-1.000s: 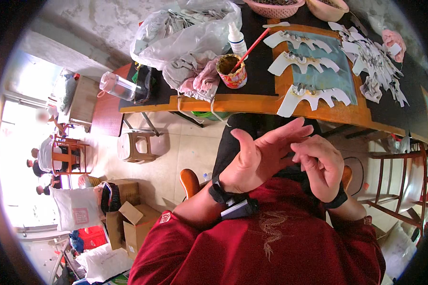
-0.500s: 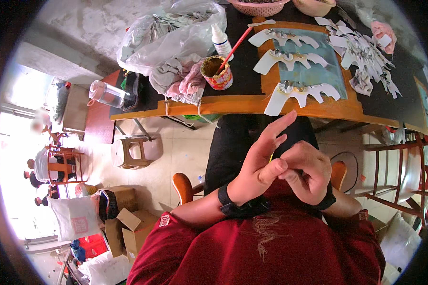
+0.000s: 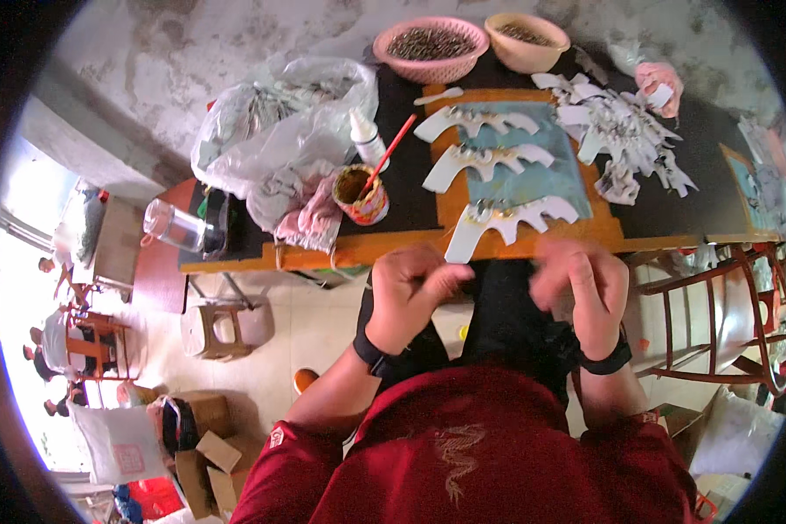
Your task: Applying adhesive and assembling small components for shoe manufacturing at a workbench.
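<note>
Three white comb-shaped pieces [image 3: 502, 225] with metal bits along their inner curves lie in a column on a blue-green sheet [image 3: 568, 183]. My left hand [image 3: 406, 297] is at the table's front edge, its fingers bent and thumb stretched out beside the nearest white piece's lower end; nothing shows in it. My right hand [image 3: 589, 297] is to the right of that piece, its fingers smeared by motion, so what they hold cannot be made out. Below and between my hands, a small yellow thing [image 3: 463, 332] shows, its kind unclear.
A paste-filled can [image 3: 362, 210] holds a red stick [image 3: 391, 153], next to a white bottle [image 3: 367, 135] and pinkish cloths [image 3: 297, 210]. A plastic bag [image 3: 271, 131] stands far left. Two baskets of small metal parts [image 3: 430, 68] are at the back, with piled white pieces [image 3: 620, 122] at right.
My hands, close together over my lap earlier, have moved apart and forward to the table edge. The view has tilted up, bringing both back baskets fully into sight.
</note>
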A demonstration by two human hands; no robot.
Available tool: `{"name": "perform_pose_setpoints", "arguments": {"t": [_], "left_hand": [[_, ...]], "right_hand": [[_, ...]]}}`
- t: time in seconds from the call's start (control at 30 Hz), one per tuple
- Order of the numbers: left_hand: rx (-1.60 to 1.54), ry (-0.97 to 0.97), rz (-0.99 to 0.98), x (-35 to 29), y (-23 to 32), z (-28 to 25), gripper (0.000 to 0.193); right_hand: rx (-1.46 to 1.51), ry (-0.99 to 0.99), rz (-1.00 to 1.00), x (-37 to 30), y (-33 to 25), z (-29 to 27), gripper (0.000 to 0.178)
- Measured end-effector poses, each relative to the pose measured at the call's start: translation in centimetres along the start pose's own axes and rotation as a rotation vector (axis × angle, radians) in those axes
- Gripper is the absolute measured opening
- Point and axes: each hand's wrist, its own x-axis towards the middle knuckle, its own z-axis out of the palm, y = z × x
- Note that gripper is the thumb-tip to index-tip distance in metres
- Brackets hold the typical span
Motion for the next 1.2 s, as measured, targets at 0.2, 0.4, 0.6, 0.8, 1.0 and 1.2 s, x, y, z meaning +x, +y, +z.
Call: {"name": "perform_pose_setpoints", "arguments": {"t": [0.2,0.4,0.6,0.8,1.0,1.2], "left_hand": [[0.431,0.170,0.367,6.2,-4.6,1.1,0.028],[0.511,0.162,0.412,6.9,-5.4,1.7,0.051],[0.589,0.165,0.363,6.7,-5.9,1.9,0.054],[0.557,0.125,0.322,6.7,-5.9,1.8,0.056],[0.610,0.183,0.341,5.9,-6.0,2.0,0.059],[0.630,0.204,0.407,6.8,-6.6,2.2,0.056]], "right_hand": [[0.012,-0.081,0.169,-1.0,-1.5,0.4,0.063],[0.255,-0.398,0.053,-2.1,-3.1,0.7,0.060],[0.033,-0.394,0.108,-3.1,-3.3,1.7,0.055],[0.021,-0.441,0.092,-3.6,-3.5,2.5,0.050],[0.022,-0.483,0.080,-3.6,-4.2,3.1,0.045],[0.094,-0.532,0.041,-5.3,-4.9,3.9,0.040]]}}
